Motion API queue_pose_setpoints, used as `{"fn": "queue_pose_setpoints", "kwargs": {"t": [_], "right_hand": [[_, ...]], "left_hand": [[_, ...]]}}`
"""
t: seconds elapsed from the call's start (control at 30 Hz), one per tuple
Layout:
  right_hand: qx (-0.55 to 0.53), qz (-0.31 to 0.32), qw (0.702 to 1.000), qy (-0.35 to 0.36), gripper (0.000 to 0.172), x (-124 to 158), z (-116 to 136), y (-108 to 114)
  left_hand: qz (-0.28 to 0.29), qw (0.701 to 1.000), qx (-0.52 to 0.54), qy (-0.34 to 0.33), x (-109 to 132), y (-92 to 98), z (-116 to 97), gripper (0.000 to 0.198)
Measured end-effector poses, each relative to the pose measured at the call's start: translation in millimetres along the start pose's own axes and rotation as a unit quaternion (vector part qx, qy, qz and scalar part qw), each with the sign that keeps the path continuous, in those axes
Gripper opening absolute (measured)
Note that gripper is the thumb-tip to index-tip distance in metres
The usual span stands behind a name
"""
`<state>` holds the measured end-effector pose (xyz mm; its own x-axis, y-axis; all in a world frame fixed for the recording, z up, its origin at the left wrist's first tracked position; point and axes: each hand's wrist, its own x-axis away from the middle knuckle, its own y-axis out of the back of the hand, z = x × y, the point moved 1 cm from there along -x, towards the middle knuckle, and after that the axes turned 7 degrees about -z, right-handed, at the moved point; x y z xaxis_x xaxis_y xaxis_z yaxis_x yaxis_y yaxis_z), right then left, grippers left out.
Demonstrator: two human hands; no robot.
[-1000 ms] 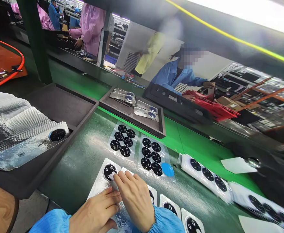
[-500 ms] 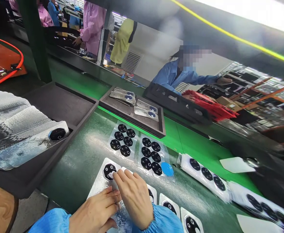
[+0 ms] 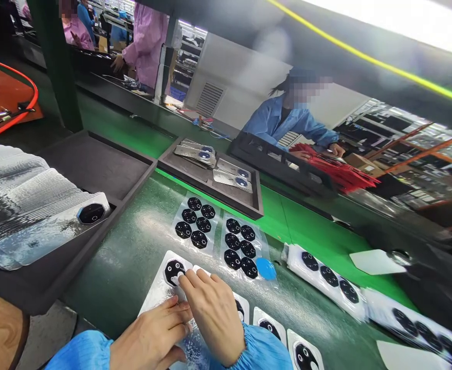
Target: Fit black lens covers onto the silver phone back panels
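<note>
The head view shows both my hands at work low in the middle. A silvery panel (image 3: 157, 295) lies on the green surface (image 3: 113, 277), tilted away from me, with a black octagonal piece (image 3: 172, 270) at its far end. My left hand (image 3: 154, 334) rests over the panel, fingers loosely bent and the thumb apart from them. My right hand (image 3: 214, 316) has its fingers bunched narrow, tips at a pale tab (image 3: 175, 279) on the edge of the black piece; I cannot tell whether they pinch it or only press it.

Beyond my hands lie two clear sheets of black octagons, a left sheet (image 3: 195, 223) and a right sheet (image 3: 241, 246), the latter with a blue disc (image 3: 266, 269) at its near corner. More panels (image 3: 268, 325) sit in a row to my right, partly cut off below. Farther right are plastic-wrapped bundles (image 3: 328, 277). To my left, a stack of silvery panels (image 3: 40, 205) leans over one another in a dark tray (image 3: 106, 164). A smaller tray (image 3: 257, 213) ahead holds a few panels with dark blue rounds.
</note>
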<state>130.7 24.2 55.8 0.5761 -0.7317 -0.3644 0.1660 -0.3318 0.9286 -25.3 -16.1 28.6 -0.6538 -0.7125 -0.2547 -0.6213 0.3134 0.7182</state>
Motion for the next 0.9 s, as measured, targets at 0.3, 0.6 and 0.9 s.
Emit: {"fn": "queue_pose_setpoints", "kwargs": {"t": [0.3,0.6,0.9], "right_hand": [[-0.005,0.002,1.0,0.001,0.027,-3.1,-1.1,-0.3],[-0.013,0.02,1.0,0.002,0.026,-1.8,-6.9,-2.2],[-0.011,0.014,1.0,0.005,0.027,-2.6,-4.9,-2.5]], "left_hand": [[0.014,1.0,-0.009,0.002,-2.5,2.0,-1.4,0.035],[0.031,0.999,-0.003,0.013,-1.0,0.3,0.8,0.035],[0.021,1.0,0.002,0.011,-0.6,0.2,-0.2,0.035]]}}
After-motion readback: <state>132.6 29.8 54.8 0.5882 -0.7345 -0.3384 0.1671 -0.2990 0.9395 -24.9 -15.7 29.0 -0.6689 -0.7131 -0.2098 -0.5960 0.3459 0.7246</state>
